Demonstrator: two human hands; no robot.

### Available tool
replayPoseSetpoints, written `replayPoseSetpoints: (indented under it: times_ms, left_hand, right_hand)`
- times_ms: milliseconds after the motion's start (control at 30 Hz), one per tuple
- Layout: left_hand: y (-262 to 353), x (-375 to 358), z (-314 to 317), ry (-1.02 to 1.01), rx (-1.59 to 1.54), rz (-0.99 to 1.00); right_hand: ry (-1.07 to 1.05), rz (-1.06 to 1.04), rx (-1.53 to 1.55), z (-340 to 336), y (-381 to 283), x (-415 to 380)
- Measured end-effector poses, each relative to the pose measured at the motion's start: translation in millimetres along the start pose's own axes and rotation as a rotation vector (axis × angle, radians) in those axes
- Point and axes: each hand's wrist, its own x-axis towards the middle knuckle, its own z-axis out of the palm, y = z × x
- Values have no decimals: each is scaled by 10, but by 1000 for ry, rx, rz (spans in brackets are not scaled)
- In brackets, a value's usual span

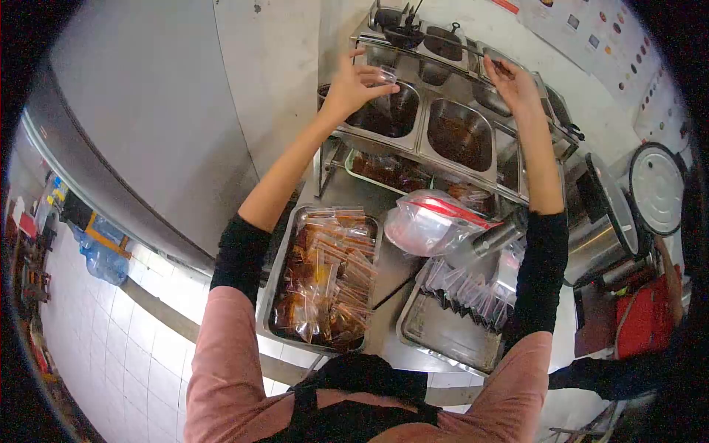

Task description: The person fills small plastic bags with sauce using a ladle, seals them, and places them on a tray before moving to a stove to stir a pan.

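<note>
My left hand (348, 90) is raised over the steel food pans, its thumb and fingers pinching a small clear plastic bag (387, 75). Below that bag lies a pan of dark sauce (384, 114), with a second sauce pan (459, 136) to its right. Over the back row, my right hand (511, 87) has its fingers closed at the end of a long thin handle. That handle runs left to the dark bowl of a ladle (404, 37), which is above a rear pan at the upper left.
A metal tray (269, 310) of filled sauce bags stands at front left. Another tray (443, 353) carries several clear bags (465, 292) in a row. Between them and the pans sits a red-edged plastic bag (425, 225). A large steel pot (602, 247) stands at right.
</note>
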Motion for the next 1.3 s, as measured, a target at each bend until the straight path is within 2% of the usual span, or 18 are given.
replayPoseSetpoints:
  times_ms: [200, 400, 533, 633, 833, 933, 1200, 1300]
  left_hand:
    - [108, 4, 2, -8, -71, -13]
    - [116, 26, -13, 6, -97, -18]
    - [135, 33, -25, -3, -50, -49]
    - [118, 30, -26, 12, -58, -27]
    - [112, 28, -13, 33, -35, -3]
    - [112, 31, -5, 31, -64, -6]
    - [175, 30, 29, 32, -126, 5]
    - [162, 58, 38, 43, -67, 22]
  right_hand:
    - [-87, 1, -99, -28, 37, -13]
    - [-79, -27, -207, 35, 28, -122]
    - [-94, -29, -186, -20, 4, -39]
    - [-191, -6, -164, -78, -3, 43]
    - [-84, -108, -177, 93, -19, -146]
    - [-143, -71, -186, 83, -78, -144]
    - [-329, -212, -372, 96, -148, -190]
    - [-306, -250, -388, 136, -158, -218]
